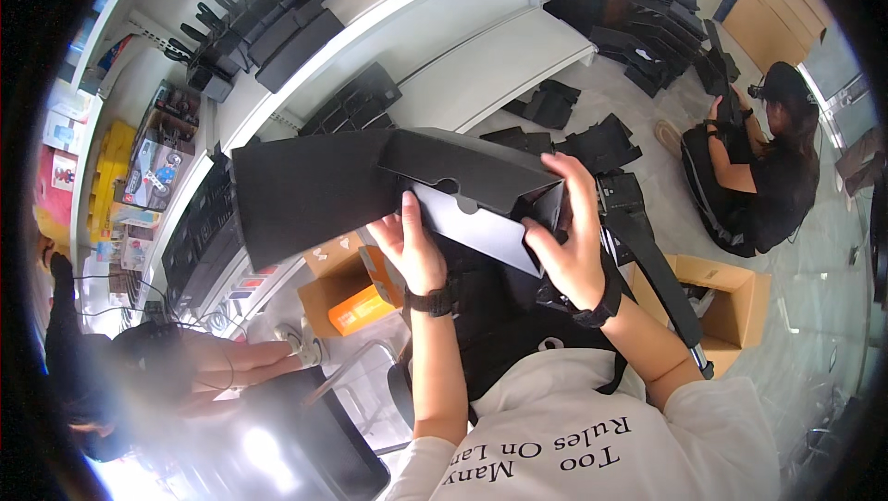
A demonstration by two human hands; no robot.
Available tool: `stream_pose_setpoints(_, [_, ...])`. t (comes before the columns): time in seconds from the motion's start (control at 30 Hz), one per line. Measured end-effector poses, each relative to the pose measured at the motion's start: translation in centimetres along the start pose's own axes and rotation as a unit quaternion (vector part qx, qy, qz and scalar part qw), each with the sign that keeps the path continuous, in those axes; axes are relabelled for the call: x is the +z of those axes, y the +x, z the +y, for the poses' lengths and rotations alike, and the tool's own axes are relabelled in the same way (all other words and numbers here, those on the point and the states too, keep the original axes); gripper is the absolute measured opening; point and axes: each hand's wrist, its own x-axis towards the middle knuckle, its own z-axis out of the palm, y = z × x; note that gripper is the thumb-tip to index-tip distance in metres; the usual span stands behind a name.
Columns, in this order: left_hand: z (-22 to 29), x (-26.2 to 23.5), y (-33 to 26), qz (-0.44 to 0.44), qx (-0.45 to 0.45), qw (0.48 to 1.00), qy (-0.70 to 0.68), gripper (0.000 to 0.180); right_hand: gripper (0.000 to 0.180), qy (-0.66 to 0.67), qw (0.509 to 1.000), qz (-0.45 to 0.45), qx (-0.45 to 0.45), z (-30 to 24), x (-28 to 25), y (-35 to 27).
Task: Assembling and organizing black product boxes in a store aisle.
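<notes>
A black cardboard box (462,160) with a pale inner panel (476,228) is held up in front of my chest, partly folded. Its long black flap (314,188) stretches out to the left. My left hand (413,251) grips the box's lower left edge, thumb raised against the front and the other fingers partly hidden. At the right end, my right hand (575,247) clasps the box, fingers over the top and thumb by the side opening. Dark bands circle both wrists.
White shelves (499,66) with black boxes curve along the left and back. Several flattened black boxes (601,143) lie on the floor ahead. Open brown cartons (740,302) flank me. One person (777,159) sits at right handling black cardboard; another (148,362) is at lower left.
</notes>
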Motion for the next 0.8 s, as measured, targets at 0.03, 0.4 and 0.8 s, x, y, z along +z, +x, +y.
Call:
stream_pose_setpoints(0.03, [0.3, -0.3, -0.1, -0.001, -0.001, 1.000, 0.023, 0.032, 0.065, 0.054, 0.998, 0.017, 0.032, 0.2, -0.1, 0.1])
stream_pose_setpoints(0.4, [1.5, -0.8, 0.0, 0.107, -0.188, 0.973, 0.075, 0.028, 0.056, -0.020, 0.996, -0.074, -0.042, 0.4, -1.5, 1.3])
stream_pose_setpoints(0.8, [1.8, 1.5, -1.8, 0.099, 0.132, 0.932, 0.322, 0.035, 0.042, 0.178, 0.951, -0.084, 0.237, 2.2, -1.9, 0.8])
